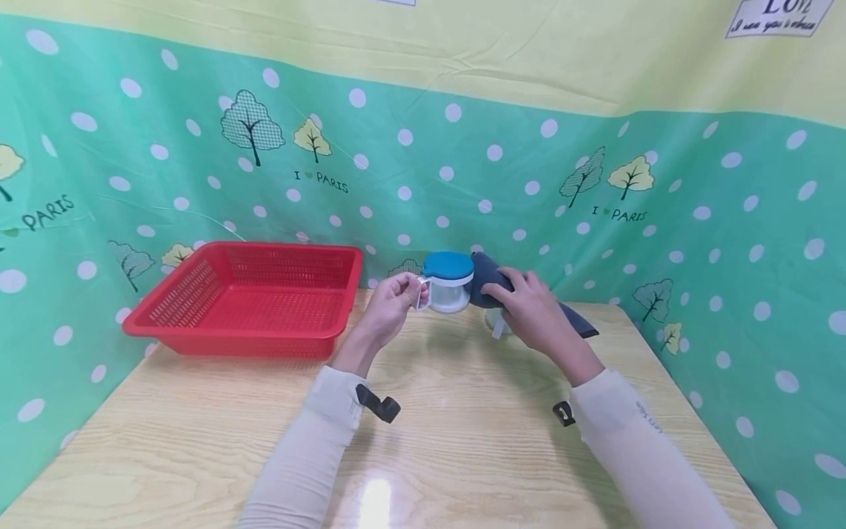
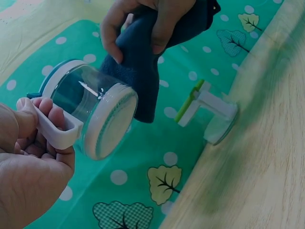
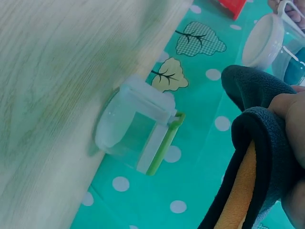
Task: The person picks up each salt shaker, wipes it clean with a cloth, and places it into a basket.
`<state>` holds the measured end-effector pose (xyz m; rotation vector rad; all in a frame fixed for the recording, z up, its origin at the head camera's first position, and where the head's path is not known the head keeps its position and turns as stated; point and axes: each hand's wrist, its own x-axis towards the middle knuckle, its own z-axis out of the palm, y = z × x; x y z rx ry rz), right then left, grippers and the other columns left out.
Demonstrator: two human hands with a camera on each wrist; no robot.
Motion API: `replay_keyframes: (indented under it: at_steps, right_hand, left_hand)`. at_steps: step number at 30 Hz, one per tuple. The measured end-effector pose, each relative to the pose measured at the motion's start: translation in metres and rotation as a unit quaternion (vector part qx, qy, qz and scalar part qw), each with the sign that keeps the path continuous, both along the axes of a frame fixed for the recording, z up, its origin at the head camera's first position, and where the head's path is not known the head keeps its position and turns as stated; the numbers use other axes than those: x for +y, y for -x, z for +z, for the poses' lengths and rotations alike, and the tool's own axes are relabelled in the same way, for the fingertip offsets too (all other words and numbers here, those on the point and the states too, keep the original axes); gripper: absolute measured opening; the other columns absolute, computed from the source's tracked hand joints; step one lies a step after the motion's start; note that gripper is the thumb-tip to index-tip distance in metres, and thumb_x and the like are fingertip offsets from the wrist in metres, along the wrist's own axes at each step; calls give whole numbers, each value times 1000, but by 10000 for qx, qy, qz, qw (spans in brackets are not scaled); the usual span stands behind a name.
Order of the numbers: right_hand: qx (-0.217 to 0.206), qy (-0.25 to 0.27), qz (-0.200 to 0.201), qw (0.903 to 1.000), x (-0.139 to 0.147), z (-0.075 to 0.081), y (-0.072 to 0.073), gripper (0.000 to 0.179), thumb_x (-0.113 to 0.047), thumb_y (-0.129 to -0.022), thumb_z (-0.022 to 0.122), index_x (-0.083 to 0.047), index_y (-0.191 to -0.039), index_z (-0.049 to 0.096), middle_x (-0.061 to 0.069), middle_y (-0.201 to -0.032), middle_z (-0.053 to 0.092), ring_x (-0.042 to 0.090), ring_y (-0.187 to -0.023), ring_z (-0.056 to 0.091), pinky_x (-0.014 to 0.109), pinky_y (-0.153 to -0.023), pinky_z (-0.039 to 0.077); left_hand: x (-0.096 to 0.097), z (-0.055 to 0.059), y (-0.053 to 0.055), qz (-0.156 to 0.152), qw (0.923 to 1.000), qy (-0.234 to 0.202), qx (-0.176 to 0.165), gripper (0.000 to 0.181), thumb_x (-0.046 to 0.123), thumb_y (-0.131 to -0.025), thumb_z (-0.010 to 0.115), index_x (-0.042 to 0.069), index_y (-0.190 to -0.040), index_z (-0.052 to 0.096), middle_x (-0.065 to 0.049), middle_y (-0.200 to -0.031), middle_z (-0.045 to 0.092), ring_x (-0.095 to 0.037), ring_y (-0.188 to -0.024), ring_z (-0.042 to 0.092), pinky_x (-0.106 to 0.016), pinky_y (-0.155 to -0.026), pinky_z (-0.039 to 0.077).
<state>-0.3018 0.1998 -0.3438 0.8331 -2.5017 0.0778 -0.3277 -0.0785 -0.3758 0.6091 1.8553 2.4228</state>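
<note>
My left hand (image 1: 390,305) grips the white handle of a clear jar (image 1: 449,295) with a blue lid, held up above the table. In the left wrist view the jar (image 2: 90,109) is tilted, its white base toward the camera. My right hand (image 1: 532,308) holds a folded dark blue cloth (image 1: 487,283) close against the jar's right side. The right wrist view shows an orange underside on the cloth (image 3: 267,138). Below the right hand, a second clear jar (image 3: 128,124) with a green-edged lid and white handle stands on the table, mostly hidden in the head view.
A red plastic basket (image 1: 238,345) with perforated sides stands at the back left of the wooden table (image 1: 463,441). A green dotted curtain (image 1: 396,154) hangs behind the table and along its sides.
</note>
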Motion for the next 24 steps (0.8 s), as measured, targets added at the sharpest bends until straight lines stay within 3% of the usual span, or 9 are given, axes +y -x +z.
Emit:
replay_keyframes:
  at_steps: [24]
  right_hand:
    - [402,-138,237,9988,-13,1,-13,48,-1,-85,78,-21,-126,66,22,-139,54,44,-104,57,55,-83,53]
  left_hand:
    - [-2,0,2,275,9996,-37,53,18,5,-108,46,-2,-96,56,-6,-94,58,-15,-89,60,-22,-85,51]
